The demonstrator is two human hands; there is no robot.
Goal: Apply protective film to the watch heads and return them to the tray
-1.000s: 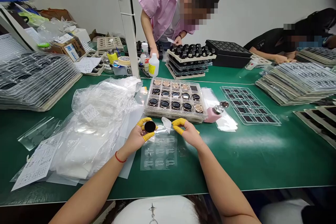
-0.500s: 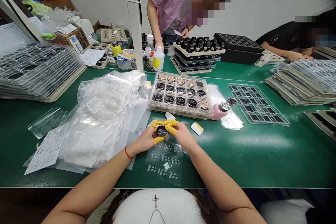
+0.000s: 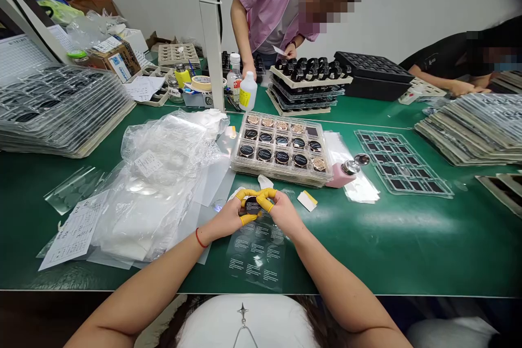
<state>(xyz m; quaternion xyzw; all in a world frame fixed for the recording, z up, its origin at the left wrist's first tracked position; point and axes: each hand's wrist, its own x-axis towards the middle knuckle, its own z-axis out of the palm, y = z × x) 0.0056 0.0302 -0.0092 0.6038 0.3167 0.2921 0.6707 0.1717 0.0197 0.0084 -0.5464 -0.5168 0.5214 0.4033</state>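
My left hand (image 3: pixel 233 214), in yellow finger cots, is closed round the edge of a round black watch face (image 3: pixel 253 205) with small white print. The yellow-tipped fingers of my right hand (image 3: pixel 279 207) are closed at its upper right edge, so both hands hold it. Below them on the table lies a clear sticker sheet (image 3: pixel 258 254) with several blocks of white print; my hands cover its top. Just beyond stands a stacked clear tray (image 3: pixel 281 172) with several watch faces, some black with print, some rose gold.
Plastic bags (image 3: pixel 163 185) and a printed paper (image 3: pixel 73 231) lie left. A pink pump bottle (image 3: pixel 341 174), a white-and-yellow card (image 3: pixel 306 200) and a clear tray (image 3: pixel 403 163) are right. A co-worker in a pink shirt (image 3: pixel 269 5) stands opposite, beside stacked watches (image 3: pixel 310 70).
Both hands stay on the watch face with almost the same grip. The whole view has shifted very slightly; the co-worker opposite appears a little further right.
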